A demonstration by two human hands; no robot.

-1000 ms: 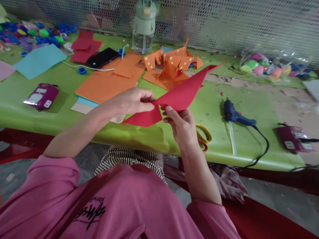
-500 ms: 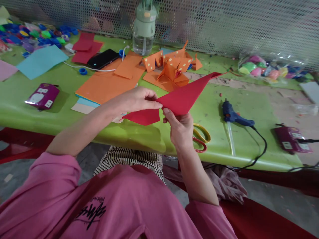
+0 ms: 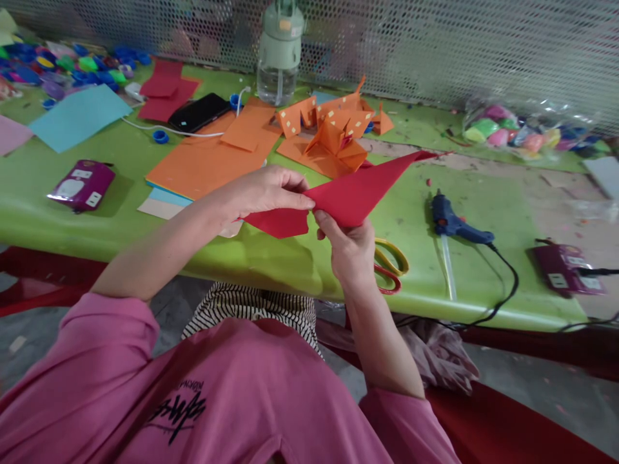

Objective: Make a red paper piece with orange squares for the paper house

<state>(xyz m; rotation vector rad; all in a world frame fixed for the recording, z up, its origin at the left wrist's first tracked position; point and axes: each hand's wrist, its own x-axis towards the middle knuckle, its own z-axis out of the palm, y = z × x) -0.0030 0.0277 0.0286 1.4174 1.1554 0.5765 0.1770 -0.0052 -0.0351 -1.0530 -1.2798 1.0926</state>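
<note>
A folded sheet of red paper point(image 3: 360, 190) hangs in the air above the near edge of the green table point(image 3: 271, 258), its long point reaching up to the right. My left hand point(image 3: 264, 190) pinches it from the left at the fold. My right hand point(image 3: 351, 248) grips it from below, fingers closed on the paper's lower edge. A smaller red flap point(image 3: 278, 222) hangs down between the two hands.
Orange paper sheets point(image 3: 207, 161) and folded orange paper shapes point(image 3: 333, 132) lie behind the hands. Scissors point(image 3: 391, 264), a blue glue gun point(image 3: 457, 225), two purple boxes point(image 3: 80, 187), a phone point(image 3: 198, 111), a water bottle point(image 3: 280, 51), bottle caps point(image 3: 72, 64) and a bag of coloured clay point(image 3: 522, 132) are on the table.
The red paper's long point has dropped lower and flatter. My left fingers slid right along the fold and my right hand rose slightly toward them.
</note>
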